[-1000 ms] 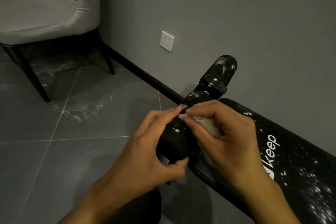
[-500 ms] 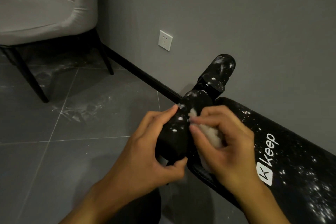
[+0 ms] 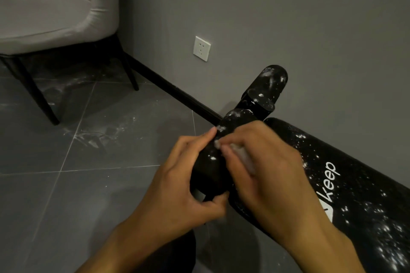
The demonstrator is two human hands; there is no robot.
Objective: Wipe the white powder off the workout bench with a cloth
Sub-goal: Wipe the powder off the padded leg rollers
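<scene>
The black workout bench, marked "keep", runs from the lower right toward the wall and is speckled with white powder. At its near end is a black foam roller, and a second powdery roller sits higher behind it. My left hand grips the near roller from the left, fingers over its top and thumb under it. My right hand holds a bunched white cloth and presses it against the roller's right side. Most of the cloth is hidden under my fingers.
A grey upholstered chair on black legs stands at the upper left. A white wall socket sits low on the grey wall. White powder is scattered on the dark tiled floor between chair and bench.
My right hand has slid the cloth back up along the roller toward my left fingertips after dipping lower half a second ago. My left hand keeps its grip.
</scene>
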